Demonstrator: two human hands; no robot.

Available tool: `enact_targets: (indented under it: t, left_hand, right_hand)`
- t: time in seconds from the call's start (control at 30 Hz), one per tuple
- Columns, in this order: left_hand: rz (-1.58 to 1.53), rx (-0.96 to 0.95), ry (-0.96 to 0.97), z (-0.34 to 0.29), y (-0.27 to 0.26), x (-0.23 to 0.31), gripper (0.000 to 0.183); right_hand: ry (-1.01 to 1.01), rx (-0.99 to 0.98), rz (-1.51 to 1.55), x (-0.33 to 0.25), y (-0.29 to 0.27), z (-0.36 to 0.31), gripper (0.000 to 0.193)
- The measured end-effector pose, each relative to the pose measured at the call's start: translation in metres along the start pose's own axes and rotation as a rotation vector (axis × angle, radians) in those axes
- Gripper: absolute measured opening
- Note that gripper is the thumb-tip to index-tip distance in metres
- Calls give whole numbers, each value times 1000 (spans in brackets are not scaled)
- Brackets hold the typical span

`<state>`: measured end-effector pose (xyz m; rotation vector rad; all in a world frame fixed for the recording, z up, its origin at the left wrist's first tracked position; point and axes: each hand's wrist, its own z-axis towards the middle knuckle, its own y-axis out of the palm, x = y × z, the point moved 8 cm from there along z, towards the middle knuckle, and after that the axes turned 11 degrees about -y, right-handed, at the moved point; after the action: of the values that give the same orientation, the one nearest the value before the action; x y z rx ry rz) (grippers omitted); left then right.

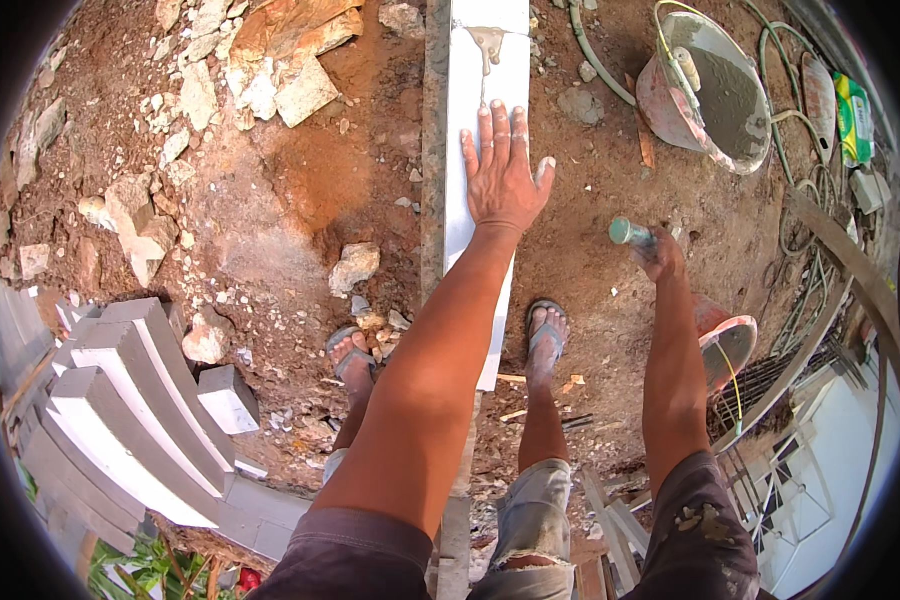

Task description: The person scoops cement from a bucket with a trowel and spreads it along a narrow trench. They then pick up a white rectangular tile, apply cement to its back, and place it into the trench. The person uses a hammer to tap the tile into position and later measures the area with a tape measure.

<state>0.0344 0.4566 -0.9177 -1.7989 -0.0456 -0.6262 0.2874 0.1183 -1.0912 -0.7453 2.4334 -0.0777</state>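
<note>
My left hand (500, 180) lies flat on the top of a long white block (480, 225), fingers spread and pointing away from me. Ahead of the fingertips, a grey mortar smear (487, 45) runs down from the joint with a second white block (490, 14). To the right of the blocks, my right hand (660, 257) is closed round a mallet (625, 232) with a round green end, held above the dirt. Its handle is mostly hidden by the hand. The blocks form a narrow straight row between my sandalled feet.
A bucket of grey mortar (725, 85) stands at the far right, with a second bucket (727, 345) nearer. A hose (595, 60) and a green package (854, 120) lie around them. Stacked white blocks (135, 400) fill the near left; broken rocks (305, 90) litter the left ground.
</note>
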Motion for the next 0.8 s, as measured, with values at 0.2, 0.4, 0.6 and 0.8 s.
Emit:
enact_targets:
  t: [0.2,0.4,0.6,0.8]
  left_hand:
    - [-361,-57,-516,-42,-45,-92,109]
    - [-821,-567,-689,-68,18,-133,119]
    - [-747,-687,-644,-63,12,-140,122]
    - [-753,-657,-578,-61,16,-145,124]
  right_hand:
    - [19,-163,212,9,-24,-124,25]
    - [-191,-161,-305,7,67,-286,29]
    - [-819,-368,-846,-96,185,-330,47]
    - [-1409,-582,-1444,-190,388,-386,51]
